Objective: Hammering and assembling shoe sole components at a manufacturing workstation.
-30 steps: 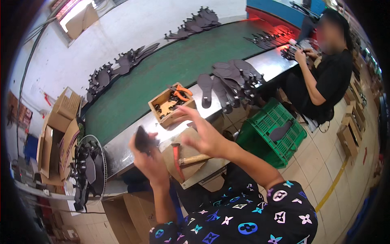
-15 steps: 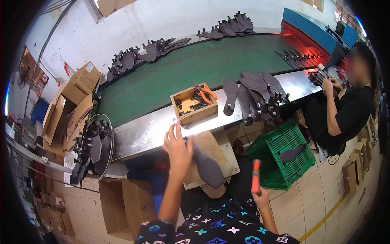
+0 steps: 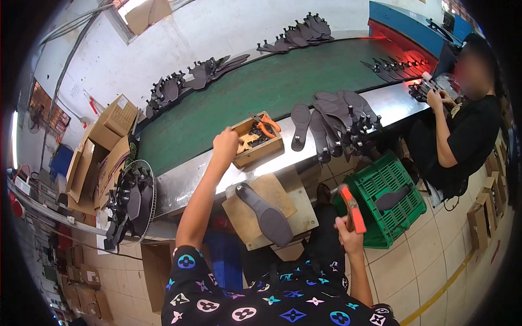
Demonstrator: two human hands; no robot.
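Note:
My left hand [image 3: 225,148] is at the left rim of a wooden box [image 3: 261,154], fingers curled in over the edge; whatever they pinch is hidden. Small black pieces [image 3: 260,139] lie inside this box, and orange-handled pliers [image 3: 267,126] rest across its far right corner. In front of me a dark grey shoe sole [image 3: 266,215] lies on a tan board [image 3: 280,190], its narrow end toward the box. My right hand [image 3: 348,234] is closed round a red-orange hammer [image 3: 354,211], raised to the right of the sole.
A green belt [image 3: 217,117] runs behind the metal ledge, with shoe soles [image 3: 337,117] piled at its near side. Right of me stands a green crate [image 3: 380,201]. A co-worker [image 3: 462,130] handles pieces farther right. Left are a wire-guarded fan [image 3: 147,201] and cardboard boxes [image 3: 111,125].
My left hand has left the sole's narrow end and moved up to the wooden box, its fingers curling. The hammer in my right hand has risen and tilted.

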